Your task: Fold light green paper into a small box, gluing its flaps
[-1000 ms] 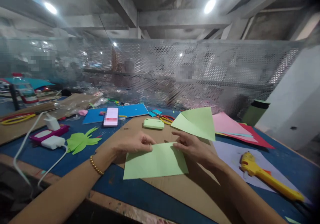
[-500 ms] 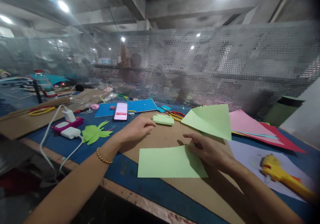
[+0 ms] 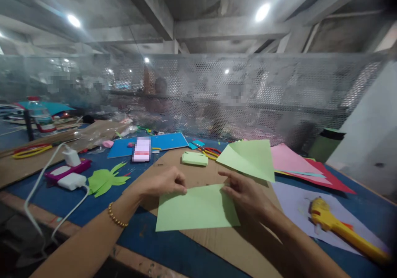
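A light green sheet of paper [image 3: 195, 212] lies in front of me, partly over the cardboard. My left hand [image 3: 169, 183], a beaded bracelet on its wrist, has curled fingers closed at the sheet's far left edge. At the far right corner, my right hand [image 3: 243, 189] has its thumb over the paper; its index finger points out past the edge and its other fingers are largely hidden. Beyond the hands sits a small folded stack of light green paper [image 3: 194, 159]. A larger light green sheet [image 3: 248, 158] with a raised, bent edge is to its right.
Cardboard [image 3: 214, 245] covers part of the blue table. A yellow glue gun [image 3: 328, 218] rests on lilac paper at right, below pink [image 3: 291, 160] and red sheets. Scissors [image 3: 212, 152], a phone [image 3: 142, 149], green paper leaves [image 3: 105, 179] and a charger with cables [image 3: 72, 179] lie around.
My left hand has come down from beside the folded stack to the sheet's far edge. My right hand has shifted to the sheet's far right corner. The camera view has also moved.
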A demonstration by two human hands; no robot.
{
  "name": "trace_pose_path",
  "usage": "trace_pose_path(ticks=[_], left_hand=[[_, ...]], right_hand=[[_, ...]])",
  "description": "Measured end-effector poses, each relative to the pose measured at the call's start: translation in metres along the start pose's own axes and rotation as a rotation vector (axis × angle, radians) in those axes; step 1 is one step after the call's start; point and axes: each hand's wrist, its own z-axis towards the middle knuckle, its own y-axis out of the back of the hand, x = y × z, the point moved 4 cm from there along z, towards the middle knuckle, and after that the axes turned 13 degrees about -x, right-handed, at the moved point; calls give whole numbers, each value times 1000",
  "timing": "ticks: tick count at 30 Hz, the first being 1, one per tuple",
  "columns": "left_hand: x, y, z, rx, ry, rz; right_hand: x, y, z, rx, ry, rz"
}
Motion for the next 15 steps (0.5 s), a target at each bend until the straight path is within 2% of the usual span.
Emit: trace_pose_path(ticks=[7, 15], left_hand=[[-3, 7, 6, -178, -24, 142], [-2, 1, 10, -247, 10, 127]], right_hand=[[-15, -6, 0, -106, 31, -44], [-18, -7, -5, -53, -58, 1]])
